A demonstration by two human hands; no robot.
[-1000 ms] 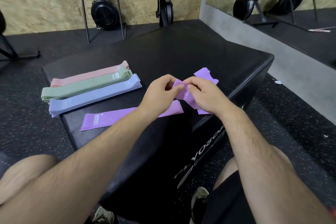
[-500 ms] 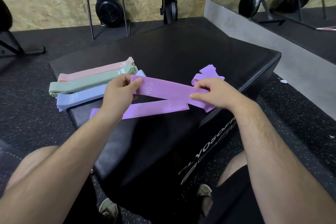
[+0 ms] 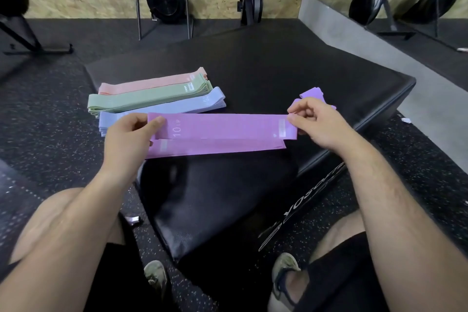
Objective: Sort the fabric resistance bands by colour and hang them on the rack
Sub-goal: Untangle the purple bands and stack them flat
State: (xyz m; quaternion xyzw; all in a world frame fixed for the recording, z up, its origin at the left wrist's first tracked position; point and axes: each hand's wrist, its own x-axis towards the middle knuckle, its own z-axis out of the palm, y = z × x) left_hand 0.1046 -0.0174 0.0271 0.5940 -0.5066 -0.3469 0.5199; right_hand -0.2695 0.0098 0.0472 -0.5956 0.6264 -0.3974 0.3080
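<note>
Since a moment ago the purple band is stretched flat, pinched at its ends by left hand and right hand just above the black box; light, soft fabric, best held by its ends.

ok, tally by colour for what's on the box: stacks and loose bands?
Pink stack: 1
Green stack: 1
Blue stack: 1
Purple bands: 3 (held band between left hand and right hand, flat band beneath, crumpled band behind)
Total: 6 items. Bands per stack can't be counted.
</note>
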